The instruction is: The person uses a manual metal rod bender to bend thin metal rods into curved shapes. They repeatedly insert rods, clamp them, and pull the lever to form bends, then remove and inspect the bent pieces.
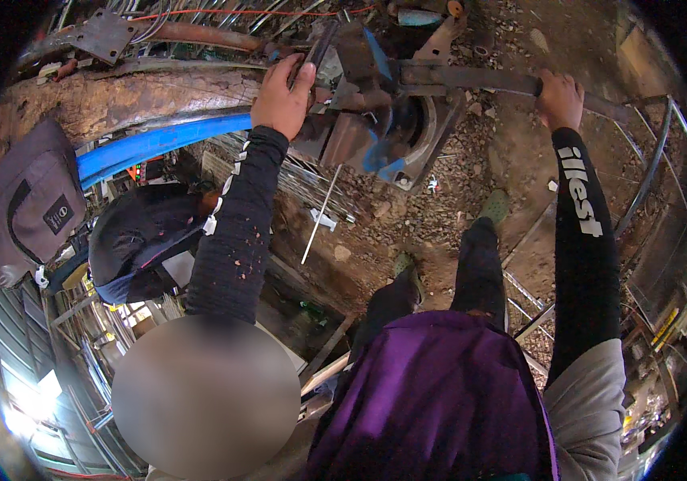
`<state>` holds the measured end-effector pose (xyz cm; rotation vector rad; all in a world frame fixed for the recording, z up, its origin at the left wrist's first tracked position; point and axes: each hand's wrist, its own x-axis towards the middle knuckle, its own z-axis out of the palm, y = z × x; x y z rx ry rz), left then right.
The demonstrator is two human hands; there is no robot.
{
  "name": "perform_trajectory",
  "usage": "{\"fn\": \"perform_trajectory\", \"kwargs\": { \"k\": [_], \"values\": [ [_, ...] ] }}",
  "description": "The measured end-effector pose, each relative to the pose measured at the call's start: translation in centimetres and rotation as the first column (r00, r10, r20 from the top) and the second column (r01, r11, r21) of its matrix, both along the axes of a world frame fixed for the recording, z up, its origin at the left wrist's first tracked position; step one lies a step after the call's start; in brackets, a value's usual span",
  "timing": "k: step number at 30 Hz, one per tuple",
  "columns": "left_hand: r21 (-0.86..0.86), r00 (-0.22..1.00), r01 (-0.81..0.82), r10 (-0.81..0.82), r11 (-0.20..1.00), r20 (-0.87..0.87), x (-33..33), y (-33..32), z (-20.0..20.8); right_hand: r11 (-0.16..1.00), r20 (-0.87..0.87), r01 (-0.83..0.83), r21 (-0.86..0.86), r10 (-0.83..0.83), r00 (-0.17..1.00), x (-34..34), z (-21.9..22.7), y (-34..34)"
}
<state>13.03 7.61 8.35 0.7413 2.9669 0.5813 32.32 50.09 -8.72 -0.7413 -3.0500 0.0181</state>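
My right hand [561, 99] is closed around a long, rusty metal lever bar [480, 78] that runs sideways from a heavy metal device. This device [343, 138] has dark, worn plates, patches of blue paint and a rounded opening on its right side. At its left, my left hand [279, 103] is closed on a dark, flat metal bar [323, 46] that slants up and away. The palm hides part of that bar. Black sleeves cover both my forearms.
A thick log [131, 100] and a blue beam [171, 143] lie left of the device. A grey bag [27, 200] hangs at far left, near a dark backpack [139, 240]. Metal frames [664, 152] stand at right. Gravelly ground [460, 180] and a thin white rod [321, 215] lie below.
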Motion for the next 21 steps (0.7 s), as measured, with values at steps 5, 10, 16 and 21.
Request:
{"fn": "perform_trajectory", "kwargs": {
  "k": [5, 10, 16, 21],
  "values": [
    [-0.026, 0.999, -0.041, 0.04, 0.999, -0.016, -0.1, -0.1, -0.3, 1.0, 0.098, 0.018, 0.015, -0.019, 0.995, 1.3, 1.3, -1.3],
    [-0.012, 1.0, -0.01, 0.01, 1.0, 0.013, -0.1, 0.4, 0.0, 0.997, 0.082, 0.074, 0.024, -0.075, 0.994, 2.8, -0.1, -1.2],
    [0.009, 1.0, 0.001, -0.001, 1.0, -0.009, 0.0, 0.7, 0.1, 0.992, 0.073, 0.128, 0.007, -0.128, 0.989, 4.3, -0.7, -1.5],
    [0.011, 1.0, 0.014, -0.014, 1.0, 0.0, -0.2, 0.5, 0.2, 0.988, 0.103, 0.157, 0.0, -0.156, 0.982, 4.7, 0.5, -2.7]
  ]
}}
